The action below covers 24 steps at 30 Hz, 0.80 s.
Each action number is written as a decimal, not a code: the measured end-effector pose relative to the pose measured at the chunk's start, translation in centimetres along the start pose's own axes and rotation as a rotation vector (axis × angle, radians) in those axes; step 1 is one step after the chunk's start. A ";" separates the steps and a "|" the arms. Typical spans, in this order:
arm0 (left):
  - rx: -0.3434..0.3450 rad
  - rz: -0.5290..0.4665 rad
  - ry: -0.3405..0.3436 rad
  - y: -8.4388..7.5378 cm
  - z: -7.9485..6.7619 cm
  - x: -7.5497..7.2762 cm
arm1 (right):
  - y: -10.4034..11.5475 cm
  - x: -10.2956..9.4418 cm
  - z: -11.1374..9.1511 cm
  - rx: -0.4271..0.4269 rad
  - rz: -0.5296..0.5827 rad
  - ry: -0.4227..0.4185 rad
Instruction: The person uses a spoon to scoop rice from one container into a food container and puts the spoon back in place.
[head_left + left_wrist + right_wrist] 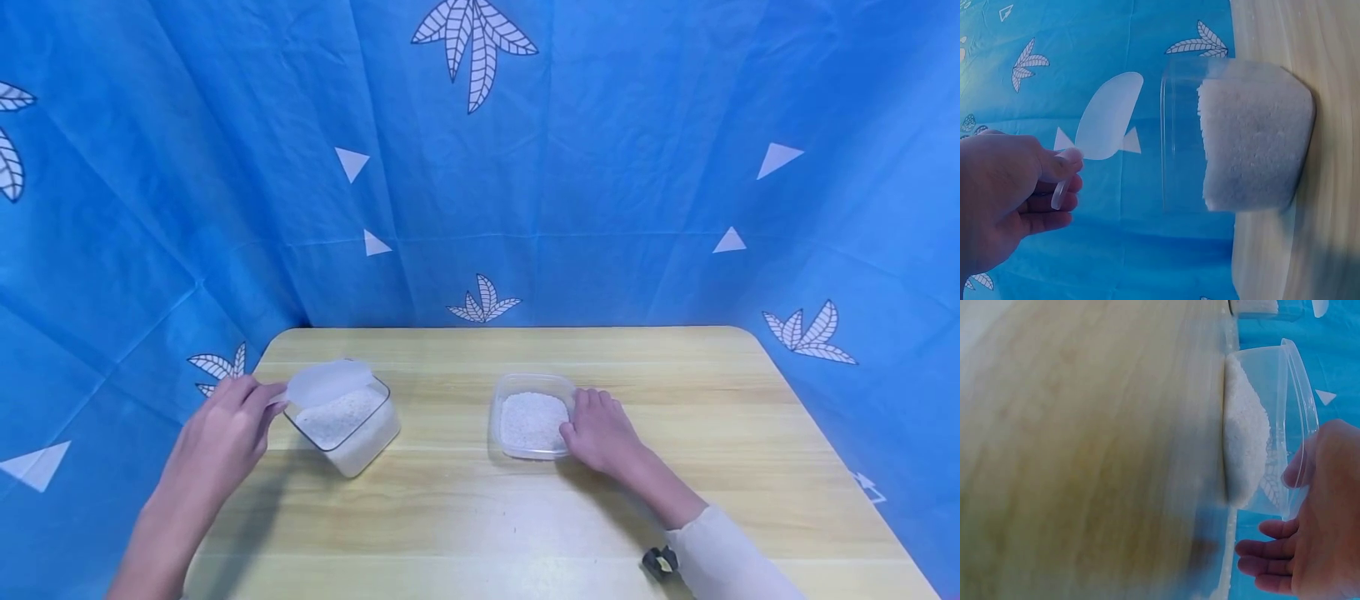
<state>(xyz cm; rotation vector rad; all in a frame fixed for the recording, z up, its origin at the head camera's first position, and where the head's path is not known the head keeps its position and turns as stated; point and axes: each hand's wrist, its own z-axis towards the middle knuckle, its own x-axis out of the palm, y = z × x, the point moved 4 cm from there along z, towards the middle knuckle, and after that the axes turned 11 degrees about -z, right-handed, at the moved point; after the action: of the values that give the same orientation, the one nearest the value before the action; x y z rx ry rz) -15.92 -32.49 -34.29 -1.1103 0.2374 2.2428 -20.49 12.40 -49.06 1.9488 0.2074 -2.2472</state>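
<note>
My left hand (pixel 225 429) pinches the handle of a translucent white scoop (pixel 1110 117) between thumb and fingers. The scoop is held above the mouth of a tall clear square container (pixel 369 450), apart from the rice (pixel 1254 140) inside, which fills most of it. To the right, a low clear plastic tub (pixel 517 382) stands on the table with a mound of rice (pixel 1245 434) in it. My right hand (pixel 603 433) holds the tub's right side, thumb over the rim and fingers outside the wall (pixel 1300 394).
Both containers stand on a wood-grain table (pixel 450 517) with a gap between them. A blue patterned curtain (pixel 600 167) hangs behind and along the sides. By the right sleeve (pixel 720 550) lies a small black object (pixel 660 562).
</note>
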 end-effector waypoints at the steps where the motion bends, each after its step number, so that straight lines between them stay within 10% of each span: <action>1: 0.001 0.000 -0.005 0.0 -0.1 -0.1 | 0.0 0.0 0.0 -0.001 -0.001 0.002; 24: -0.055 -0.002 0.131 1.4 -0.6 0.4 | 0.1 -0.3 -0.1 -0.008 -0.002 0.000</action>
<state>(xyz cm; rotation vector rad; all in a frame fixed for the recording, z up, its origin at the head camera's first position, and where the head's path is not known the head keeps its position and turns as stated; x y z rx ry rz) -16.52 -33.66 -35.11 -1.2886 0.2289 2.1886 -20.30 12.39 -48.77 1.9461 0.2183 -2.2441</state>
